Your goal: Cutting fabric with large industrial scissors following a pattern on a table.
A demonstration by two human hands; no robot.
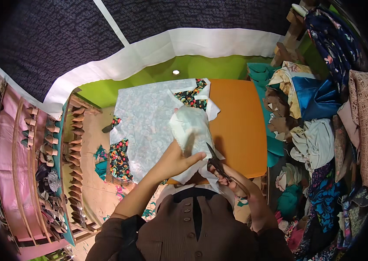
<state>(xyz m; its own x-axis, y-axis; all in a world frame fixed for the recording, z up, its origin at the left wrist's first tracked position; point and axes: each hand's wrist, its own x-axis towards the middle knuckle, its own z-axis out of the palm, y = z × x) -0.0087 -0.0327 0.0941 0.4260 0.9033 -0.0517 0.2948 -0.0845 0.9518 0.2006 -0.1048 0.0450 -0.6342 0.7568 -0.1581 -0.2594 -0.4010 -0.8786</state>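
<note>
A small white piece of cloth [190,124] is raised over the table in front of me. My left hand [178,160] grips it near its lower edge, thumb lying on top and most of the fingers hidden behind the cloth. Large dark scissors [219,164] sit in my right hand [232,185], their blades pointing up and left beside the cloth's right edge. Whether the blades touch the cloth, I cannot tell. Beneath, a pale sheet of fabric [145,117] is spread out, with a black floral print [120,160] showing at its edges and corners.
The orange table [242,126] carries the fabric. Heaps of cloth, including a blue satin piece [316,98], crowd the right side. On the left stands a rack with rows of wooden shoe-shaped forms [76,162]. Teal scraps [101,167] lie on the floor.
</note>
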